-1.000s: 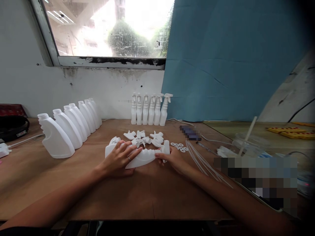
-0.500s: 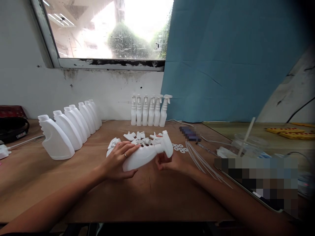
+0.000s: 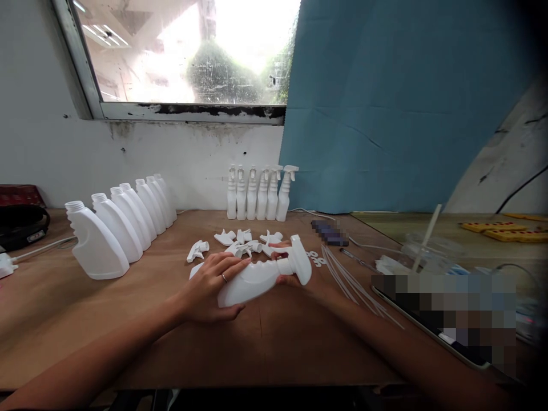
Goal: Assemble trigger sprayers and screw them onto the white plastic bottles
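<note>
A white spray bottle [image 3: 252, 281] lies tilted on its side above the table, its trigger head [image 3: 301, 260] pointing right. My left hand [image 3: 209, 288], with a ring on one finger, is wrapped round the bottle's lower body. At the neck, my right hand [image 3: 295, 279] grips just under the trigger head; the head covers part of its fingers. Just behind the bottle lie several loose white trigger heads [image 3: 244, 248]. Small white rings [image 3: 317, 260] are partly hidden by the right hand, and thin white tubes [image 3: 346, 277] lie to its right.
Open white bottles [image 3: 100, 242] stand in a row at the left. Several bottles with trigger heads [image 3: 257, 197] stand against the wall. At the right are a dark blurred item [image 3: 329, 233], a plastic cup with a straw [image 3: 428, 240] and a tablet-like device [image 3: 432, 325].
The bottle has shifted slightly right and down in both hands. My right hand has moved up from below the trigger head to close round the neck.
</note>
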`<state>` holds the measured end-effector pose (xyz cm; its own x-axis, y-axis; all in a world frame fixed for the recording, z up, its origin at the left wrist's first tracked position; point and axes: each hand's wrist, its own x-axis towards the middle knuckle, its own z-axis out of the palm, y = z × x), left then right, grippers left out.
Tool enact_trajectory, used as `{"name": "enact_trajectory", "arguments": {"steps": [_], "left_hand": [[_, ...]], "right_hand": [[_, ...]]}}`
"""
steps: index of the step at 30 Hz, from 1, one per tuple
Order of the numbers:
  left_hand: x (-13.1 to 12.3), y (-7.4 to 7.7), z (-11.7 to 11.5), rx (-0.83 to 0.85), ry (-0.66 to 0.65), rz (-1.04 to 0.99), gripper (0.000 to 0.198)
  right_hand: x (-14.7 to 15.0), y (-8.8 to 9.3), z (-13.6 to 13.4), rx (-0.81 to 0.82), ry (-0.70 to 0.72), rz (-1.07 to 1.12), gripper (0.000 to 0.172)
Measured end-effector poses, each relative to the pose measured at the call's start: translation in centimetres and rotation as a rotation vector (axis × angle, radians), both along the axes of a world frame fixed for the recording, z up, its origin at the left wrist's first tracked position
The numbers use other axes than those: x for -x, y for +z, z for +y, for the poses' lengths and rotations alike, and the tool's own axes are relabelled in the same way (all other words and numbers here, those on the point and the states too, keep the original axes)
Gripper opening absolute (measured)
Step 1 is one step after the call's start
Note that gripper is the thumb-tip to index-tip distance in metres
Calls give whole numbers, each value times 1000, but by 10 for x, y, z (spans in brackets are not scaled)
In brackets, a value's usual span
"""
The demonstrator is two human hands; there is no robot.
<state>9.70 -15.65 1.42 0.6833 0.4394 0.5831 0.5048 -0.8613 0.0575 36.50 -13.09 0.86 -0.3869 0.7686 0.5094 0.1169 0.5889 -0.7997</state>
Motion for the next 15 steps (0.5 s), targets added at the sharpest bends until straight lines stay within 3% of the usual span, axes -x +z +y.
{"name": "enact_trajectory", "arguments": {"steps": [3,7,10,13,15], "left_hand": [[0,3,-3,32,-18,2,81],[7,17,-3,165,-35,-62,71],[15,31,3,379,12,-56,60],[23,40,17,639,-79,-31,51],[27,44,31,769,-140,-120,47]], "right_hand": [[-3,-1,3,-16,3,-29,49],[-11,6,7,42,46,3,68],[-18,19,5,123,161,41,77],[-21,33,1,230,227,57,88],[-24,40,2,241,210,57,90]]}}
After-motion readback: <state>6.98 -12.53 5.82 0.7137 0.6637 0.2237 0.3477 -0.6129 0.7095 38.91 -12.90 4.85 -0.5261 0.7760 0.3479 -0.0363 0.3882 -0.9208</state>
